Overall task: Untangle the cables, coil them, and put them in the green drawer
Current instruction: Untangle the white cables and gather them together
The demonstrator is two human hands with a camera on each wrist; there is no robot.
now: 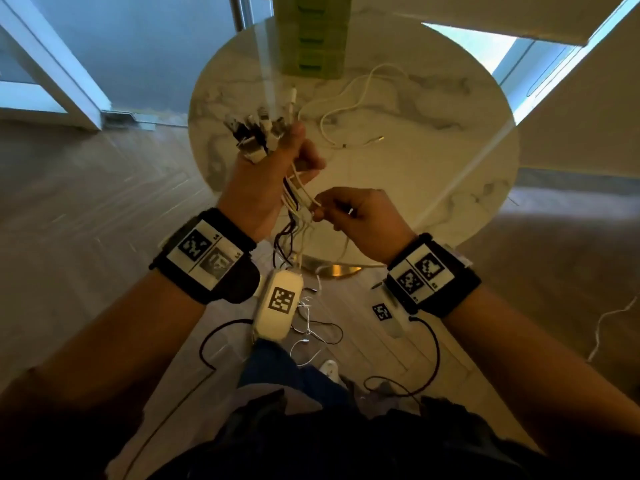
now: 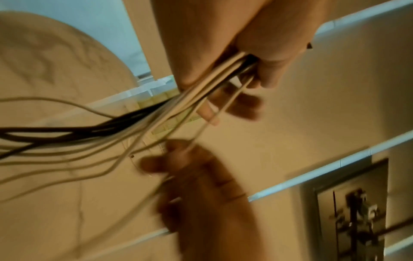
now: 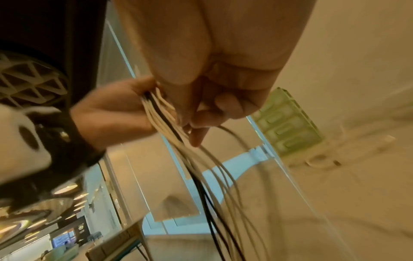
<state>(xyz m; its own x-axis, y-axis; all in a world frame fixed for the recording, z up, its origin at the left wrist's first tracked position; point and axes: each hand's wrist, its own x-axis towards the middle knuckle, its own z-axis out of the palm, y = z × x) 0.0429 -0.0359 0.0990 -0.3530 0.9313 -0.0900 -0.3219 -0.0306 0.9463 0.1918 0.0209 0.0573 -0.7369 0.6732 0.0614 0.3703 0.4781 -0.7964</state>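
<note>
Cables (image 1: 294,192), white and black, hang in a bunch from my left hand (image 1: 266,174), which is clenched round them with the plugs (image 1: 252,133) sticking up above the fist; my right hand (image 1: 360,216) pinches one white strand just below. Farther off, one loose white cable (image 1: 349,102) lies on the round marble table (image 1: 433,150), and the green drawer unit (image 1: 308,36) stands at its far edge.
</note>
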